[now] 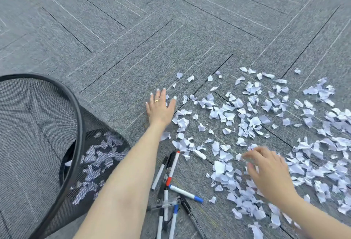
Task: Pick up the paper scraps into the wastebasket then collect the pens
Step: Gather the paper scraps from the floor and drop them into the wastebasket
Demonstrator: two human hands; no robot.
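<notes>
Currently my left hand [161, 109] lies flat, fingers spread, holding nothing; right hand [269, 170], blurred, curls over paper scraps [247, 124] at right of frame. Risk: sweeping scraps onto pens [171, 181] lower centre. Wastebasket [57, 143] lower left.

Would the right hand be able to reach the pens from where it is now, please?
Probably yes. The right hand hovers open over the paper scraps, and the pens lie uncovered on the carpet just to its left, with only loose scraps between them.
</notes>
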